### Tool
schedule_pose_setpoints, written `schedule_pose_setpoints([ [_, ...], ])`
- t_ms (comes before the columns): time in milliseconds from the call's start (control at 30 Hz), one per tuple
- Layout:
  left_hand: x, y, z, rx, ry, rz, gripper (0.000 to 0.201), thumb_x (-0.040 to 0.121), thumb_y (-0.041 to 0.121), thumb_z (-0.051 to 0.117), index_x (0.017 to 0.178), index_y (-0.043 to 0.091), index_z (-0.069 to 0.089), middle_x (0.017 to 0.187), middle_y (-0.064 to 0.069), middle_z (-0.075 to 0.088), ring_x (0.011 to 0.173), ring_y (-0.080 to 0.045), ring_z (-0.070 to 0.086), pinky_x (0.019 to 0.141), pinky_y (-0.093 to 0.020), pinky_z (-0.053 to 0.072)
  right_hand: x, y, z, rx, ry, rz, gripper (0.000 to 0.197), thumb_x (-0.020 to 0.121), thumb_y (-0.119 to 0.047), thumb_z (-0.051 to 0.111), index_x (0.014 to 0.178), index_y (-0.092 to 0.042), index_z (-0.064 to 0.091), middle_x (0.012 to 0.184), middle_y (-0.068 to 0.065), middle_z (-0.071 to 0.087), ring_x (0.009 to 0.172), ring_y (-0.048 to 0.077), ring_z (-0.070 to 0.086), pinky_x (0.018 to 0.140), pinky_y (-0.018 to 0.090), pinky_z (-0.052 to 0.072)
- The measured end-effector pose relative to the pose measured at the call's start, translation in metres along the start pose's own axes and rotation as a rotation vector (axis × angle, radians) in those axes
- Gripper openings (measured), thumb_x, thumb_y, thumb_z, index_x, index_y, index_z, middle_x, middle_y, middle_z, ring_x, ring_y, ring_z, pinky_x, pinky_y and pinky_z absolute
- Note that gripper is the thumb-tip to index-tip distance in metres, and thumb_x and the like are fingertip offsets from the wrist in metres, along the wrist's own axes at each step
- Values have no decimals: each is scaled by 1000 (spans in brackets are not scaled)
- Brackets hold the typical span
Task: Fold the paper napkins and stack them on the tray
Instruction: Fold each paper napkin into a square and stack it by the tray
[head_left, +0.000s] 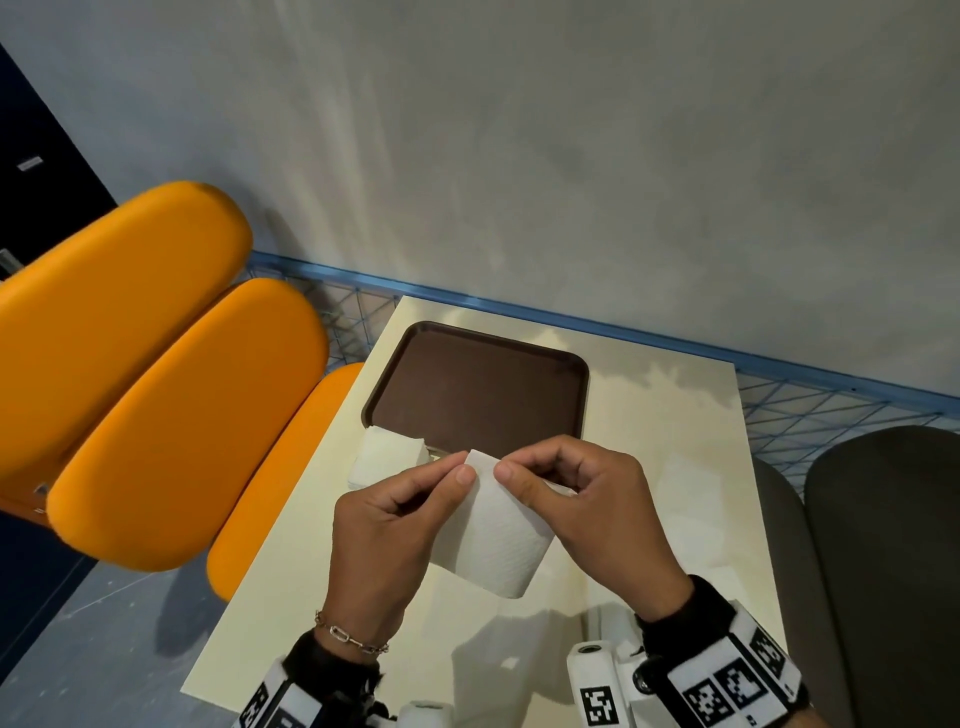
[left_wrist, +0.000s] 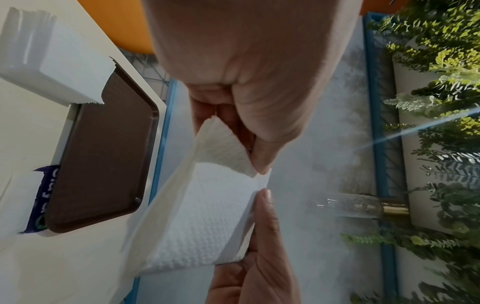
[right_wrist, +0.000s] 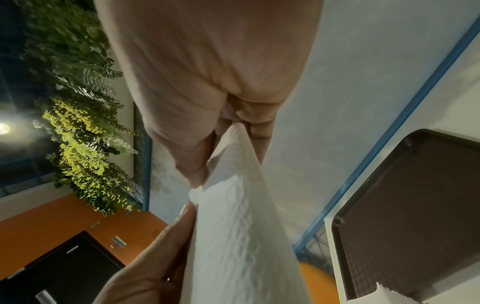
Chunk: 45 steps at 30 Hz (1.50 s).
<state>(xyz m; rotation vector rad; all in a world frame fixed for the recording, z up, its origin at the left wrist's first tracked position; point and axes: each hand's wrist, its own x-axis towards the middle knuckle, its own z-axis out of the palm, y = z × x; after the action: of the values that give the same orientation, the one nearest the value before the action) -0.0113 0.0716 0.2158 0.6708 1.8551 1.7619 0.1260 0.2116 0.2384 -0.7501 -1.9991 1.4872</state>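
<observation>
Over the cream table (head_left: 291, 613) both hands hold up one white embossed paper napkin (head_left: 498, 535), bent over on itself, by its top edge. My left hand (head_left: 461, 467) pinches the left top corner between thumb and forefinger, and my right hand (head_left: 511, 467) pinches the corner beside it. The left wrist view shows the napkin (left_wrist: 207, 216) pinched by the left hand (left_wrist: 259, 164). In the right wrist view the napkin (right_wrist: 239, 236) hangs from the right hand (right_wrist: 207, 176). Behind the hands lies a bare brown tray (head_left: 478, 384). A stack of white napkins (head_left: 387, 457) overlaps its near-left corner.
Orange padded chairs (head_left: 156, 364) stand at the table's left and a dark grey one (head_left: 883, 545) at its right. A blue wire fence (head_left: 805, 410) and a grey wall close the far side. A purple wrapper (left_wrist: 43, 197) lies against the tray's edge.
</observation>
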Motion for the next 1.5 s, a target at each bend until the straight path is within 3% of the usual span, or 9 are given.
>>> schedule_pose_setpoints([
  [167, 3, -2, 2, 15, -1, -6, 27, 68, 55, 76, 95, 55, 80, 103, 20, 78, 99, -9, 71, 80, -32, 63, 2, 6, 0, -23, 25, 9, 7, 88, -28, 85, 94, -28, 81, 94, -15, 79, 91, 12, 75, 78, 21, 59],
  [400, 8, -4, 5, -48, -10, -125, 37, 64, 58, 79, 99, 47, 81, 107, 18, 78, 101, -12, 71, 83, -38, 64, 5, 12, 1, -22, 11, 55, 11, 88, -29, 85, 98, -29, 83, 96, -16, 79, 93, 11, 75, 82, 25, 61],
  [567, 12, -6, 6, -78, -57, -201, 21, 74, 45, 79, 94, 40, 84, 100, 10, 80, 94, -16, 72, 76, -34, 60, 7, 12, 2, -37, -43, 57, 11, 87, -29, 85, 98, -28, 83, 95, -17, 79, 92, 9, 75, 81, 22, 60],
  [700, 13, -11, 6, -96, -13, -223, 26, 70, 50, 78, 90, 34, 83, 98, 10, 78, 97, -25, 67, 76, -39, 55, 7, 16, 2, -68, -89, 95, 17, 86, -30, 86, 103, -30, 82, 96, -18, 78, 94, 7, 74, 80, 19, 59],
  [900, 16, -18, 0, -147, 81, -232, 15, 80, 43, 76, 88, 32, 81, 96, 12, 75, 95, -23, 63, 74, -38, 51, 6, 25, -6, 111, -15, 229, 18, 86, -16, 88, 102, -22, 82, 90, 1, 80, 74, 15, 72, 74, 26, 61],
  [1133, 18, -27, -1, -97, 93, -221, 6, 94, 34, 72, 91, 35, 77, 98, 12, 74, 97, -26, 65, 77, -43, 55, 11, 30, 0, 283, 65, 335, 21, 88, -5, 83, 107, -12, 77, 86, 14, 80, 75, 22, 74, 73, 31, 60],
  [1233, 19, -30, -3, -46, 101, -175, 7, 95, 36, 71, 91, 41, 75, 99, 16, 73, 94, -21, 66, 74, -39, 56, 12, 32, 7, 305, -49, 403, 38, 90, -10, 82, 125, -16, 68, 85, 11, 79, 82, 25, 76, 79, 35, 61],
  [1333, 21, -37, -9, -41, 126, -165, 4, 95, 36, 72, 95, 37, 76, 102, 14, 74, 95, -21, 68, 71, -36, 58, 11, 36, 17, 288, -239, 471, 53, 87, -9, 85, 133, -19, 61, 99, 9, 82, 93, 30, 79, 86, 41, 63],
  [1500, 24, -58, -23, 74, 174, -120, 4, 95, 32, 73, 95, 34, 76, 100, 17, 74, 91, -11, 68, 72, -32, 59, 14, 49, 36, 182, -324, 529, 54, 86, -7, 86, 134, -15, 61, 92, 12, 82, 83, 26, 79, 78, 40, 64],
])
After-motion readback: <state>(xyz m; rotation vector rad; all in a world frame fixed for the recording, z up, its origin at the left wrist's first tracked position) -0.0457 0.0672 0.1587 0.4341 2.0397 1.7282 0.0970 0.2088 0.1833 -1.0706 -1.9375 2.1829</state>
